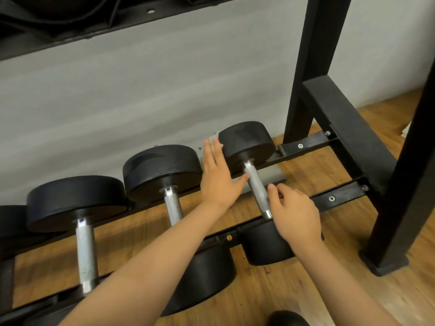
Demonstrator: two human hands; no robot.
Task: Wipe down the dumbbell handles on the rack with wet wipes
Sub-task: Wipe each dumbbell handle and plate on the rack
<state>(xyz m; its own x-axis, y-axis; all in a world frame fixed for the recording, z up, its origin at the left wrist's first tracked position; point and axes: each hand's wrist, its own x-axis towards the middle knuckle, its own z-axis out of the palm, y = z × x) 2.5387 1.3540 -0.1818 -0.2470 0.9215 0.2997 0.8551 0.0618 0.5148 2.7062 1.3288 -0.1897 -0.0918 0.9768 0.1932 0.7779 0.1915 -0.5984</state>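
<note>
**Fingers.** The left hand (pixel 219 182) lies flat, its four fingers (pixel 209 156) straight and close together, holding nothing. The fingertips reach a small whitish patch (pixel 213 141), too blurred to identify. The thumb tip lies just beside the knurled silver steel handle (pixel 255 187) of the right-hand dumbbell. The right hand (pixel 295 217) sits on the other side of the same handle, near its front end. Its fingers (pixel 274 191) are loosely curled, the forefinger at the metal, with no object seen in them.

**Dumbbells.** Three are shown whole, each with two round black rubber heads and one steel handle:
- right-hand dumbbell (pixel 247 142), between the two hands
- middle dumbbell (pixel 162 165), partly crossed by the left forearm
- left-hand dumbbell (pixel 75 201)

A fourth black head (pixel 9 220) is cut by the left edge.

**Support.** All of them rest across the two parallel rails of a black steel rack (pixel 334 198), far heads towards the grey wall (pixel 141 90). The rack has two upright posts at the right and one upper shelf at the top.

**Surroundings.** The rack stands on a wooden plank floor (pixel 294 290). One flat grey pad (pixel 273 175) lies below the right-hand handle.
</note>
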